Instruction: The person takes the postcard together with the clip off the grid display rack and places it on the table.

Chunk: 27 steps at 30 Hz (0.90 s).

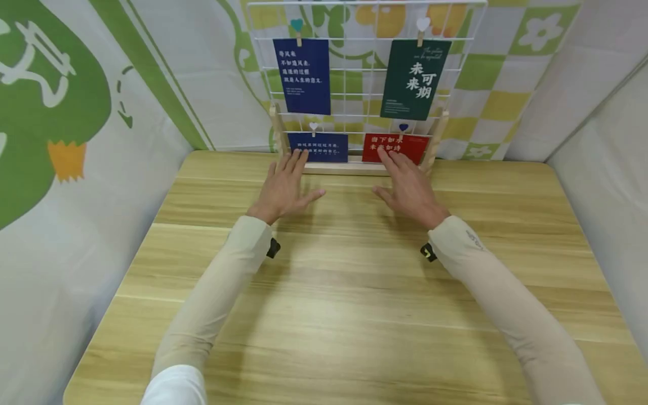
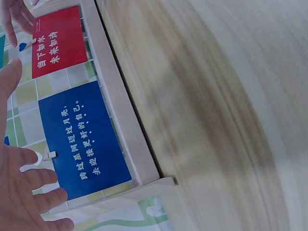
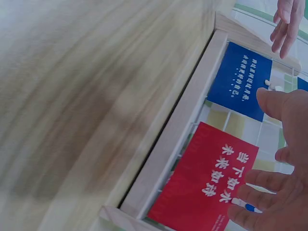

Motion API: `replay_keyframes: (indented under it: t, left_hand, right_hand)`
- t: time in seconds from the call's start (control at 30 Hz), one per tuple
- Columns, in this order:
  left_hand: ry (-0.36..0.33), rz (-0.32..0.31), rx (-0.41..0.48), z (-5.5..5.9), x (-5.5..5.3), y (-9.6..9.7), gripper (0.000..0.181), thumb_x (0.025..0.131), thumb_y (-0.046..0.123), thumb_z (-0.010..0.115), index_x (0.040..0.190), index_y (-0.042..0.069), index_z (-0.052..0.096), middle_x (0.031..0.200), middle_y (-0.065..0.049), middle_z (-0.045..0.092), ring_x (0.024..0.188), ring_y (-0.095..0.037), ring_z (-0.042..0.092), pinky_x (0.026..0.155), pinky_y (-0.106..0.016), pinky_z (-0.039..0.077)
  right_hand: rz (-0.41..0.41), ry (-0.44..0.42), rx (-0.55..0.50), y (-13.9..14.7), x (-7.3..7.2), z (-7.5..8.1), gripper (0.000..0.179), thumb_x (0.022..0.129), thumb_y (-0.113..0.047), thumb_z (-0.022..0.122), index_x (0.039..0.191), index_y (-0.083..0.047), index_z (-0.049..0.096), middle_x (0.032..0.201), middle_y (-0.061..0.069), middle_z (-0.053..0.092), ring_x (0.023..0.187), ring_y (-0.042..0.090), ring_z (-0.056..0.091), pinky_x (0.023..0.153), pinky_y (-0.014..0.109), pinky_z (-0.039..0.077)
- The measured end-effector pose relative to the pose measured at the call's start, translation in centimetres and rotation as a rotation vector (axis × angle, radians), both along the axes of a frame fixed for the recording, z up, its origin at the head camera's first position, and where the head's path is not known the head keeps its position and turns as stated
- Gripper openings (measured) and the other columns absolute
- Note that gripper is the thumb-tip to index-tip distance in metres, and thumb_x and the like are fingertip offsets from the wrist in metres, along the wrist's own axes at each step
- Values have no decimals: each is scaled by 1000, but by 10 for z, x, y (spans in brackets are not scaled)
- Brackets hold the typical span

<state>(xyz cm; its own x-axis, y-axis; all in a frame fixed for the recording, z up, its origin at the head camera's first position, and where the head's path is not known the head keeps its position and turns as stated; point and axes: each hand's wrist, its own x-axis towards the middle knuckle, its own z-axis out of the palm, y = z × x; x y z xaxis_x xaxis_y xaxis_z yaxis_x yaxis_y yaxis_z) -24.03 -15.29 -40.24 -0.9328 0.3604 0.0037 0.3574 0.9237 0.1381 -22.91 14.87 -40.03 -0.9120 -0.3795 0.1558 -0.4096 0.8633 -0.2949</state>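
Observation:
A white wire grid rack (image 1: 354, 69) on a wooden base stands at the far edge of the table, with cards clipped to it. My left hand (image 1: 283, 188) is in front of the lower blue card (image 1: 331, 153), its fingers spread and straight, holding nothing. In the left wrist view, those fingertips are near a white clip (image 2: 49, 155) on that card. My right hand (image 1: 411, 188) is before the red card (image 1: 372, 154), fingers extended and overlapping it in the head view. A dark blue heart clip (image 1: 403, 128) grips the red card's top.
Higher on the grid hang another blue card (image 1: 306, 76) at left and a green card (image 1: 412, 79) at right. The wooden table (image 1: 344, 304) extends toward me. A patterned cloth (image 1: 506, 73) hangs behind the rack, and pale walls flank both sides.

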Motion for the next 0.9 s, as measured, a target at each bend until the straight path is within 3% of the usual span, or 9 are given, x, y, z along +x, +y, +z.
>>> replay_keyframes:
  t: [0.4, 0.63, 0.9]
  left_hand:
    - [38, -4, 72, 14, -4, 0, 101, 90, 70, 48, 158, 8, 7, 163, -21, 16, 151, -37, 15, 123, -54, 13]
    - [47, -1, 123, 20, -5, -1, 100, 90, 69, 50, 158, 6, 10, 162, -21, 20, 150, -36, 20, 123, -52, 16]
    - [59, 4, 170, 28, -6, -2, 99, 90, 67, 53, 156, 3, 16, 159, -22, 26, 148, -37, 25, 123, -48, 18]
  right_hand:
    - [-12, 26, -25, -17, -7, 20, 83, 91, -38, 70, 156, -14, 23, 147, 23, 45, 131, 40, 47, 106, 54, 44]
    - [-14, -7, -17, -24, -10, 30, 81, 93, -41, 66, 156, -16, 23, 150, 21, 42, 135, 39, 44, 110, 54, 40]
    - [15, 45, -35, -35, -15, 41, 76, 93, -41, 66, 152, -8, 30, 147, 20, 46, 132, 36, 48, 109, 50, 43]
